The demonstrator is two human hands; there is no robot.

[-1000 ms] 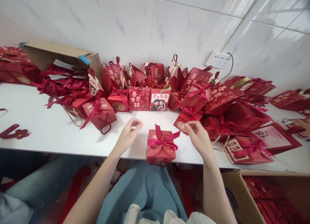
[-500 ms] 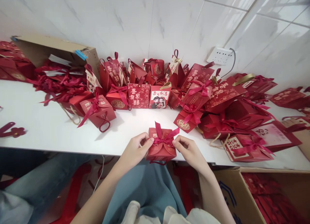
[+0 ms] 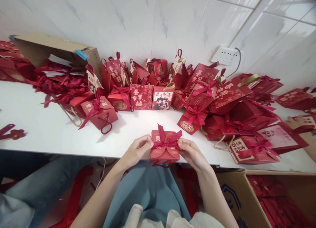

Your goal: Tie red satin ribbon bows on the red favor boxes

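Observation:
A small red gift box [image 3: 166, 155] with gold print sits at the front edge of the white table, right before me. Over its top runs a dark pink ribbon [image 3: 161, 136], knotted in the middle with two tails standing up at the back. My left hand [image 3: 138, 150] pinches the ribbon at the box's left side between thumb and forefinger. On the opposite side my right hand [image 3: 192, 152] pinches the ribbon too, fingers curled. A twisted red cord handle [image 3: 161, 164] hangs at the box's front.
Many red gift boxes [image 3: 140, 97] line the back of the table [image 3: 138, 124] and pile up at right. An open carton [image 3: 56, 45] with ribbons stands at left. Below the right edge is another carton [image 3: 234, 195] holding red packs. Another person's leg [image 3: 54, 182] shows at lower left.
Both hands have drawn slightly apart with the ribbon, and its loops at the knot have pulled into a flatter, tighter band. The box has stayed in place.

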